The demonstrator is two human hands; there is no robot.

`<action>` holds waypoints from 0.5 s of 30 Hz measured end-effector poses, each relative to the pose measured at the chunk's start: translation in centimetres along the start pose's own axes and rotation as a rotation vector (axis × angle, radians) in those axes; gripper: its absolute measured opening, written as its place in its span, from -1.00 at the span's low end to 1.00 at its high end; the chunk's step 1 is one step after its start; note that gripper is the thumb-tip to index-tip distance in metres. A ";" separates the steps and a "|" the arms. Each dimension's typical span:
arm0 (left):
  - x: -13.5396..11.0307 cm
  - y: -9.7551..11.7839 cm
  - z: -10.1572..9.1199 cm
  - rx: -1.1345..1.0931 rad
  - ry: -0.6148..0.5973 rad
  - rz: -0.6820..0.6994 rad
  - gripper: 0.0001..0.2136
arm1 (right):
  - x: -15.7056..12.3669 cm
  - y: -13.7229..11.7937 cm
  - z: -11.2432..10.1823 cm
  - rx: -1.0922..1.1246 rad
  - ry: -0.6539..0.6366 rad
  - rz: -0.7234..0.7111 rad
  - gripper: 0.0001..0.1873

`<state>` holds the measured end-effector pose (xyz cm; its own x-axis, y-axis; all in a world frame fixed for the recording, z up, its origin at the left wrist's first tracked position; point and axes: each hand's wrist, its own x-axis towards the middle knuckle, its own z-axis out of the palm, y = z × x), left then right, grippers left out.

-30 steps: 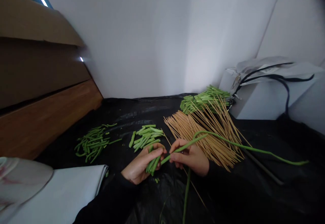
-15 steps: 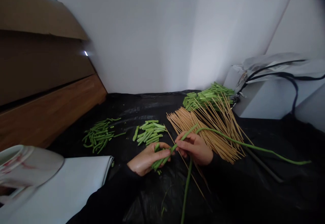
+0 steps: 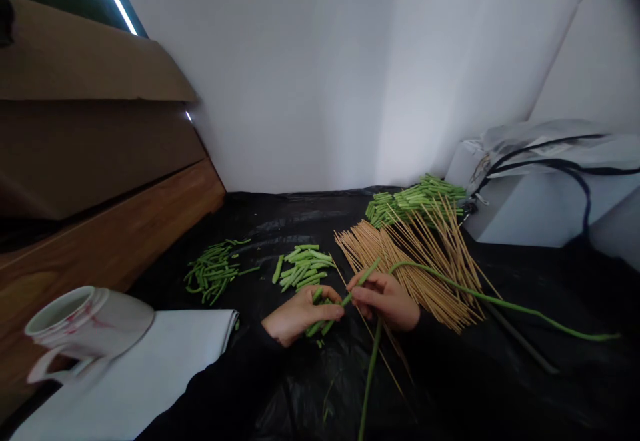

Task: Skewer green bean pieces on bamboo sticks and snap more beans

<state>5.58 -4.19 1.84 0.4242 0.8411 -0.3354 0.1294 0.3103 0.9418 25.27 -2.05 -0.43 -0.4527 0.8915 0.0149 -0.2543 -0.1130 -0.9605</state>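
My left hand (image 3: 306,312) is closed around several short green bean pieces (image 3: 317,328). Their ends stick out past its fingers and thumb. My right hand (image 3: 386,300) pinches a length of green bean (image 3: 367,273) that slants up to the right; its lower end meets my left thumb and fingertips. A long bean (image 3: 460,286) arches from behind my right hand toward the far right. Another bean strand (image 3: 370,378) hangs below that hand to the bottom edge. Just beyond my left hand lies a pile of cut bean pieces (image 3: 304,266).
Thin wooden skewers (image 3: 425,268) are heaped beside my right hand, with stacked cut beans (image 3: 417,199) behind. Thinner bean bits (image 3: 217,271) lie left on black plastic sheeting (image 3: 270,218). A mug (image 3: 110,321) sits on a white folded item (image 3: 135,374). A white box (image 3: 525,208) stands right.
The view has shifted, bringing more of the mug and its handle into sight. My hands remain close together, both still gripping beans.
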 end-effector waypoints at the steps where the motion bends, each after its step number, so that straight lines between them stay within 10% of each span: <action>1: -0.1 0.0 0.2 -0.022 0.024 0.003 -0.73 | 0.1 0.1 -0.1 0.037 0.034 -0.014 -0.64; 10: 1.1 1.5 -0.5 -0.753 0.558 0.294 -0.78 | 0.0 0.9 0.0 -0.075 0.092 -0.113 -0.68; 15: 0.5 1.3 -1.5 -0.073 0.548 0.449 -0.82 | -0.1 0.9 0.5 -0.234 0.120 -0.012 -0.65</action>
<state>4.62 -2.75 2.89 -0.0916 0.9904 0.1032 -0.0202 -0.1055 0.9942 24.69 -2.45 -1.18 -0.3427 0.9394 0.0074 -0.0485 -0.0098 -0.9988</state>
